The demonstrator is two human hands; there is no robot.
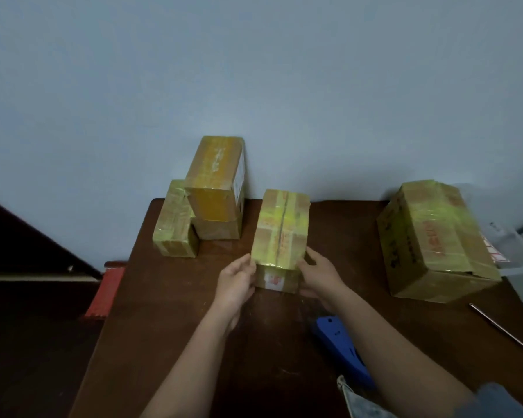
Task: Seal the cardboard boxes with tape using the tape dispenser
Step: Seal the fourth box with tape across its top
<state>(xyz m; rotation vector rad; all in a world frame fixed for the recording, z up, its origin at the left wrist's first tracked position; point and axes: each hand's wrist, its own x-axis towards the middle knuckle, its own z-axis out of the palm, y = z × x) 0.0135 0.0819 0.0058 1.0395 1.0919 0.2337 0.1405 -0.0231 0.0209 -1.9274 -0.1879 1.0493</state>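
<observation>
Two hands are working for you: your left hand (235,282) and right hand (320,277) are gripping the taped middle box (280,230) by its near sides on the table (169,312).

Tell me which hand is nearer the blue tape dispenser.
Right. The right hand grips the middle box just beyond the blue tape dispenser, whose body lies under that forearm; the left hand holds the box's opposite side.

There is one view only, from the person's head, looking forward and down across the table (169,312) toward the wall (254,70). Both forearms reach away from it, close below, the table's far edge just beyond the left hand (236,285) and the right hand (322,277).
</observation>
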